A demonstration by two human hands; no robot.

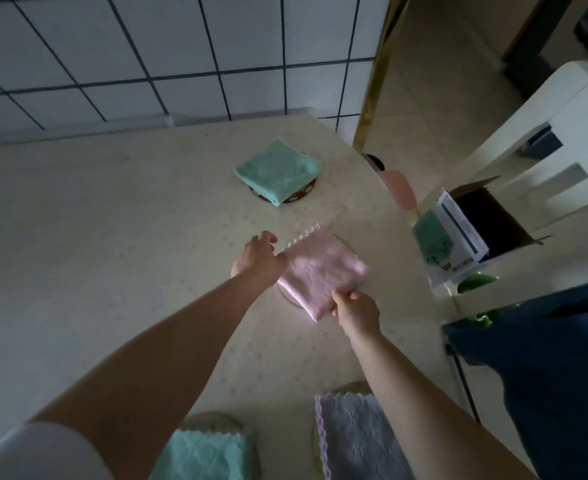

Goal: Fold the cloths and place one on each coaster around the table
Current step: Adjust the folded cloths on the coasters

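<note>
The room was dim, with a white tiled wall (147,57) behind a pale speckled bench (95,220) whose edge curved away on my right. In the middle of the bench I held a folded pink cloth (323,271) over a round coaster (287,295), of which only the near rim showed beneath it. My left hand (256,261) was at the cloth's far left corner, thumb against the scalloped edge, the other fingers (266,237) loosely curled above it; whether they truly pinched the cloth I could not tell. My right hand (356,311) gripped the near corner, thumb on top and fingers curled beneath.

Farther back, a folded green cloth (278,171) lay on a red-rimmed coaster (304,194). At the near edge, a second green cloth (202,455) and a lilac cloth (351,438) each lay on a pale coaster.

Off the bench to my right stood a white chair (542,133), with an open cardboard box (486,220) and another green cloth (431,237) draped beside it. A dark blue fabric (545,358) hung at lower right.
</note>
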